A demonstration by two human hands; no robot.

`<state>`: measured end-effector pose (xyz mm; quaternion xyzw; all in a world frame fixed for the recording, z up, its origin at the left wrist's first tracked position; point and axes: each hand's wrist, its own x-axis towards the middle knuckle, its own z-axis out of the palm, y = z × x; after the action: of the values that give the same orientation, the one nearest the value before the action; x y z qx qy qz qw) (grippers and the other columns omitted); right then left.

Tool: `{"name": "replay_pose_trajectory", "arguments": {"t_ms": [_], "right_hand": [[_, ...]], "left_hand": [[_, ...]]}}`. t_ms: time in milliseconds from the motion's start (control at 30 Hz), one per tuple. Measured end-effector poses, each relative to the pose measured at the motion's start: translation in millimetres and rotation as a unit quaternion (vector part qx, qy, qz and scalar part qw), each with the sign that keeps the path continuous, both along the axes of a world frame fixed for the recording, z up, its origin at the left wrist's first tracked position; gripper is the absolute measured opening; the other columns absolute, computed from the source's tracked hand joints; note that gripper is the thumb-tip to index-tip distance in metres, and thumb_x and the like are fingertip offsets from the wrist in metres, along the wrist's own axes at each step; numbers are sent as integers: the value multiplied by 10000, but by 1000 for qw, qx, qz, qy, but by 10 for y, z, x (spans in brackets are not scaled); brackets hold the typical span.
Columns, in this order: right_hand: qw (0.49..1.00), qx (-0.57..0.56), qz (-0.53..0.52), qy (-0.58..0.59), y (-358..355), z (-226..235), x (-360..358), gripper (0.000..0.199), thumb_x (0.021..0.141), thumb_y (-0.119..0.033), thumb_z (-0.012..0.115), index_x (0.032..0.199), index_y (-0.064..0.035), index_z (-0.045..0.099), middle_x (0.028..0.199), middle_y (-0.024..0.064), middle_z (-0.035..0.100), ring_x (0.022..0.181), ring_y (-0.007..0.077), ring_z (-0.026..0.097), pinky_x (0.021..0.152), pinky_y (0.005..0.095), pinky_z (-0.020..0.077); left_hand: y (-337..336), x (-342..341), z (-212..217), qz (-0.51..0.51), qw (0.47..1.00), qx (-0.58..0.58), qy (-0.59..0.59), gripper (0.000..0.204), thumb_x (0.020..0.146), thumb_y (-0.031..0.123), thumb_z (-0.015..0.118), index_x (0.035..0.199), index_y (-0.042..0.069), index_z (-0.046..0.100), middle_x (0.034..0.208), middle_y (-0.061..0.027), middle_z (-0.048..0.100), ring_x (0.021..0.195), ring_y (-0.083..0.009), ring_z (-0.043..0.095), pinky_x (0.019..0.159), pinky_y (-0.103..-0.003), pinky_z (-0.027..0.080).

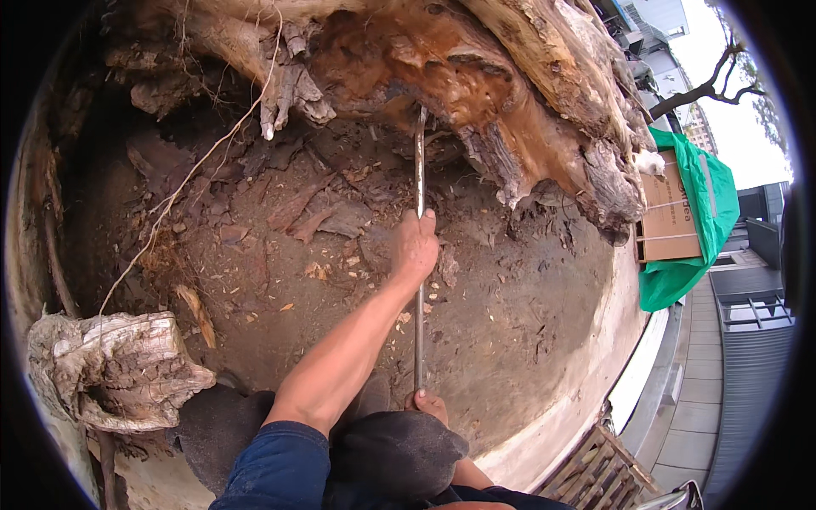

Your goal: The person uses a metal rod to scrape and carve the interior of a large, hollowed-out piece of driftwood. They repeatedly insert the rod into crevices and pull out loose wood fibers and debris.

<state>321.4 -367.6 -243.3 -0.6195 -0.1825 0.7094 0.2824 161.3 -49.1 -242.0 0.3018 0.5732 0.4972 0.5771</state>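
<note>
A long, thin metal bar (pixel 419 327) runs nearly straight away from me. My left hand (pixel 414 246) is wrapped round its middle, thumb on top. Lower down, my right hand (pixel 431 405) closes on the near end beside my dark-clad knee, which partly hides the wrist. The bar's far tip meets the underside of a big weathered tree trunk (pixel 476 89) with a reddish-brown hollow face. Whether the tip is sunk into the wood or only touches it, I cannot tell.
Bark pieces and wood chips (pixel 319 270) litter the dirt ground (pixel 518 297). A broken wood chunk (pixel 119 370) sits at the left, with a thin root (pixel 183 183) above it. Cardboard boxes (pixel 669 212) under a green cover (pixel 718 204) stand at the right, a wooden pallet (pixel 599 476) nearer.
</note>
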Motion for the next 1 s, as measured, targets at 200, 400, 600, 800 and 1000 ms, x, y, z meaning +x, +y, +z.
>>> {"name": "replay_pose_trajectory", "arguments": {"t_ms": [200,400,600,800,1000], "right_hand": [[991,-9,8,-133,-191,41,13,410,1039,-425,579,861,-59,639,683,-53,526,605,54,463,554,251,371],[995,7,16,-101,-96,274,115,362,1035,-386,597,885,-59,641,704,-50,501,615,64,430,556,248,341],[984,68,4,-166,-215,399,268,370,1031,-365,603,836,-50,611,677,-54,490,606,64,422,546,243,325],[981,82,-39,-170,-470,517,373,355,985,-403,672,882,-63,664,644,-47,511,544,74,441,496,258,332],[979,62,-62,-184,-351,678,198,360,1010,-330,639,792,-45,613,661,-51,522,585,61,446,531,242,346]], "left_hand": [[-423,-169,385,7,955,-93,-280,352,1064,400,520,903,90,481,575,0,449,400,-87,332,338,-276,265],[-729,-115,389,-43,916,-124,-380,319,990,340,608,867,61,514,532,-81,517,370,-153,416,350,-321,342],[-735,-19,745,-50,909,-38,-413,389,1034,419,537,958,37,541,641,-89,583,443,-146,492,403,-322,404],[-865,191,1020,-132,900,-1,-416,509,1056,541,440,1020,41,535,711,-98,606,502,-155,527,464,-323,433],[-652,169,1078,-125,907,-32,-400,527,1058,549,424,1006,37,537,680,-88,568,469,-135,457,431,-299,373]]}}
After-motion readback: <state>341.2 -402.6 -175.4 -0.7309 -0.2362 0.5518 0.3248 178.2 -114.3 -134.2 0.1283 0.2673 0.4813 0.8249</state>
